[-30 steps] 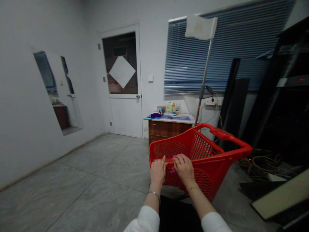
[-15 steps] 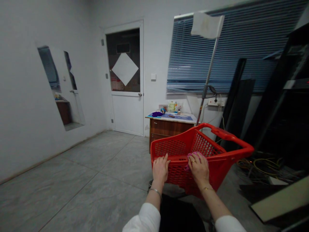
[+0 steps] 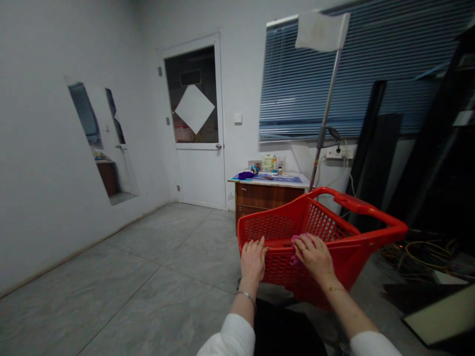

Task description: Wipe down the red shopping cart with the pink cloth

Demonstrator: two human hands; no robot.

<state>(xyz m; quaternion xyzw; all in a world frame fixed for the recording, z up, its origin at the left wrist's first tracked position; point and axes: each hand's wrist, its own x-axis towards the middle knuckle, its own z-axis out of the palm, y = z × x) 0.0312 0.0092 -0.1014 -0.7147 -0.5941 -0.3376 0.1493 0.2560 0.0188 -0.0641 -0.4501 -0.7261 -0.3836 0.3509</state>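
Pink cloth [image 3: 294, 259] at the near rim of a red cart [image 3: 345, 262]

The red cart is bright plastic, with side walls pierced by close rows of small holes and a squarer lattice at the right-hand end. Its smooth, thick rim slopes up on the right into a looped handle with a chunkier middle section. It stands on the grey floor [image 3: 148, 291] right in front of the person, with a wooden cabinet [image 3: 265, 196] behind it; its underside is mostly hidden. The pink cloth is vivid and crumpled, part of it showing above the rim, part hanging against the outer wall. The right hand [image 3: 316, 258] is bunched around it on the near rim. The left hand [image 3: 253, 261] hooks its fingers over that rim near the left corner, gripping the cart, well clear of the cloth
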